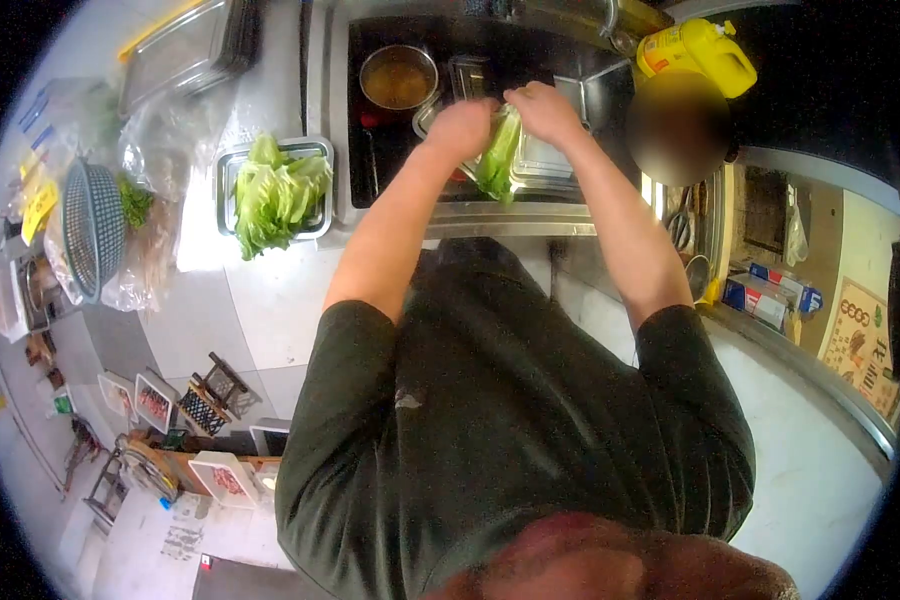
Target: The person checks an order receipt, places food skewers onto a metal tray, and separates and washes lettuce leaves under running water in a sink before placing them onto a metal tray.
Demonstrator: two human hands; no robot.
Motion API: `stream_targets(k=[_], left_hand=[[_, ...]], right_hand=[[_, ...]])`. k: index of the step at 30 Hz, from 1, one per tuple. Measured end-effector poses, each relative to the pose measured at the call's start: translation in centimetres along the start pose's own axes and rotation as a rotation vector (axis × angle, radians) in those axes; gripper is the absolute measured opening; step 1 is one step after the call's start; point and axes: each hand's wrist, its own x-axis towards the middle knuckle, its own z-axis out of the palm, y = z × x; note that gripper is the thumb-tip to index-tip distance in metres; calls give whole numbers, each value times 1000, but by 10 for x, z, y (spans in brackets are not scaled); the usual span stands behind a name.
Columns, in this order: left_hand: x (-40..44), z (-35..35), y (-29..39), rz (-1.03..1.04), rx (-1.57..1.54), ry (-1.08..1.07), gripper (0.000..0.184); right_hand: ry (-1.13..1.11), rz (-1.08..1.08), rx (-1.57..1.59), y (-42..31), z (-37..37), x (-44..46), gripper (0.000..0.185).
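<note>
Over the sink (560, 212), my left hand (460, 130) and my right hand (544, 112) hold a green leafy vegetable (500, 160) between them, near its upper end. Its leafy end hangs down toward me. The fingers of both hands are closed at the vegetable. Beneath them in the sink lie metal trays (545, 160), partly hidden by the hands. A round metal pot (399, 78) with brownish contents stands at the sink's back left. Left of the sink, a metal tray (326, 222) holds a pile of green leaves (278, 195).
A blue-grey basket (94, 230) and plastic bags (150, 160) lie at the far left, below stacked trays (185, 50). At the back right stands a yellow jug (695, 58). Scissors (680, 228) and a ladle (698, 272) are right of the sink.
</note>
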Motion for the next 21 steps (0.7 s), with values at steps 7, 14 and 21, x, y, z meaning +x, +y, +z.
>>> stream_targets(k=[7,14,21], left_hand=[[2,8,-7,111,-19,71,26],[-13,21,-8,31,-228,183,25],[-61,30,-44,-228,-335,120,29]], right_hand=[[-67,-51,56,5,-7,4,53],[-379,-65,462,-1,-11,9,38],[-151,-168,-236,-60,-11,44,47]])
